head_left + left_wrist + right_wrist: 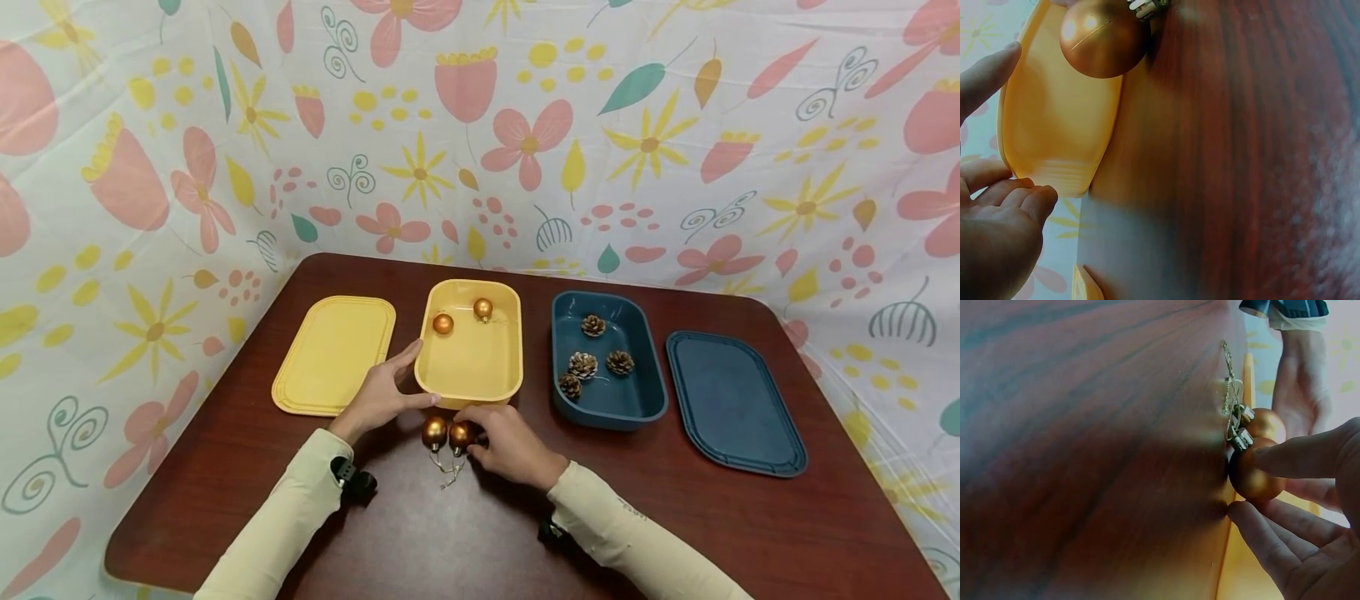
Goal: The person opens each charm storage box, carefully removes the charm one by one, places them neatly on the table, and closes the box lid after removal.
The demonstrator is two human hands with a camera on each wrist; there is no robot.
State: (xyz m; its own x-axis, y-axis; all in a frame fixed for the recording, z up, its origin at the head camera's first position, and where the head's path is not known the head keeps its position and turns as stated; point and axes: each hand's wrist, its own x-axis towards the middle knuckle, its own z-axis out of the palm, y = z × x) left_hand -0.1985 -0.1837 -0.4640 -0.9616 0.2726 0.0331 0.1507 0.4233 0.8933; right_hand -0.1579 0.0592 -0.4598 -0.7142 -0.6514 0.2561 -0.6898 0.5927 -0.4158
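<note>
While your left hand [378, 398] rests loosely spread against the yellow tray [472, 367] at eight o'clock, one gold bauble [433, 432] lies near its seven; at six, your right hand [512, 443] pinches a second bauble [458, 436]. Likely you're at pick-up; lifting probably calls for clearing the tray without snagging the meeting strings [453, 475].

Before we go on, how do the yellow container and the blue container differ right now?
Contents: the yellow container has two copper ornaments inside, while the blue container has four pinecones.
Contact: the left hand touches the yellow container; no hand touches the blue container.
Lids: the yellow container's matching lid lies to its left, the blue container's to its right.
Shared: both are uncovered, with rounded corners.
</note>
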